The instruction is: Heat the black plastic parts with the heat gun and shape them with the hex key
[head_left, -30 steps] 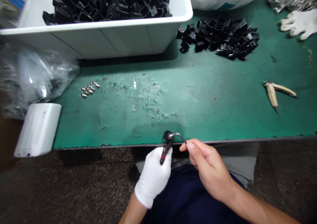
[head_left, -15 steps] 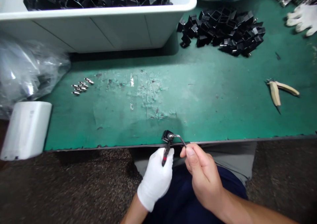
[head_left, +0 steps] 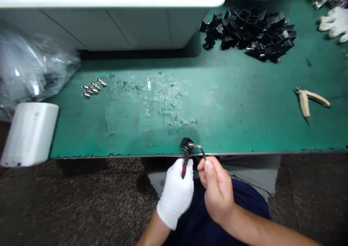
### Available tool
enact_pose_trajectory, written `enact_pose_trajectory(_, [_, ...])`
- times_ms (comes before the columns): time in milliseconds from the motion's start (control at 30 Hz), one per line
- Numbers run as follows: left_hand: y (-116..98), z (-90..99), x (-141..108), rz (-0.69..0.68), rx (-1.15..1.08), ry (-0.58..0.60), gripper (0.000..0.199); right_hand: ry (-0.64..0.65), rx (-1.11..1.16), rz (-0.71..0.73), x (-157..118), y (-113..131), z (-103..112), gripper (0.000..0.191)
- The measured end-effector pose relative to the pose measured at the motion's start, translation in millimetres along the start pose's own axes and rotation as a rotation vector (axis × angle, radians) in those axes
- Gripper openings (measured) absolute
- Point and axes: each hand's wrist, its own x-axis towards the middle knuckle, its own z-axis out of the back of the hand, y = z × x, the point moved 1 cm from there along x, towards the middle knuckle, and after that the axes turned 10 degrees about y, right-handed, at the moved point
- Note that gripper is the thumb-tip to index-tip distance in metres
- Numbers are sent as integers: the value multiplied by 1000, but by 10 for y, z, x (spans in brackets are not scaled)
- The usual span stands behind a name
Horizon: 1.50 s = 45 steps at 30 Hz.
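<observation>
My gloved left hand (head_left: 175, 193) holds a thin black stem with a red band (head_left: 185, 166), which rises to a small black plastic part (head_left: 186, 143) just over the bench edge. A bent metal wire (head_left: 199, 148) curves from that part down into my bare right hand (head_left: 217, 191). Thumb and fingers of my right hand pinch the wire's end, which they partly hide. My two hands sit close together, below the bench's front edge (head_left: 136, 155).
On the green bench mat (head_left: 163, 130) lie small metal pins (head_left: 91, 89), a pile of black plastic parts (head_left: 247, 32), and tan-handled pliers (head_left: 306, 101). A white bin (head_left: 108, 21) holds more black parts. A white glove (head_left: 335, 23), clear plastic bag (head_left: 29, 64) and white roll (head_left: 29, 133) lie nearby.
The view has shifted, so the white bin sits higher in the picture. My hands have drawn closer together, still holding the black part and wire.
</observation>
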Motion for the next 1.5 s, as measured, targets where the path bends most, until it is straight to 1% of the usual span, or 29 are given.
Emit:
enact_pose_trajectory(133, [-31, -31, -2, 37, -70, 1, 22, -7, 14, 28, 26, -77, -43, 34])
enact_pose_trajectory(267, [-8, -51, 3, 29, -56, -2, 22, 13, -5, 37, 52, -126, -33, 34])
enact_pose_trajectory(333, [8, -44, -7, 14, -29, -3, 23, 33, -13, 32, 54, -96, -4, 34])
enact_pose_trajectory(433, [9, 12, -43, -17, 56, -1, 25, 89, -26, 1, 74, 61, 102, 34])
enact_pose_trajectory(500, [-10, 83, -70, -51, 135, 5, 25, 198, -20, -88, 121, 220, 220, 35])
enact_pose_trajectory(567, [-47, 169, -89, -84, 224, 15, 24, 340, 9, -208, 196, 387, 362, 37])
enact_pose_trajectory(633, [-106, 250, -93, -106, 304, 60, 25, 444, 55, -299, 286, 528, 503, 37])
enact_pose_trajectory(700, [-185, 314, -87, -97, 337, 124, 27, 516, 132, -395, 375, 617, 619, 35])
enact_pose_trajectory(800, [-305, 375, -68, -45, 341, 224, 28, 602, 259, -554, 495, 657, 732, 31])
enact_pose_trajectory(867, [-351, 392, -53, -22, 337, 280, 26, 631, 282, -604, 565, 659, 782, 28])
enact_pose_trajectory(967, [-343, 390, -23, 1, 339, 304, 27, 651, 255, -609, 639, 677, 831, 27])
enact_pose_trajectory(1100, [-281, 352, 19, 35, 326, 261, 35, 649, 209, -585, 666, 725, 851, 26])
enact_pose_trajectory(1200, [-281, 324, 32, 42, 310, 231, 37, 635, 170, -557, 658, 736, 853, 28])
enact_pose_trajectory(1300, [-300, 304, 30, 43, 286, 232, 37, 622, 126, -527, 659, 731, 861, 30])
enact_pose_trajectory(1500, [-271, 283, 47, 47, 278, 200, 39, 642, 33, -468, 704, 740, 888, 34])
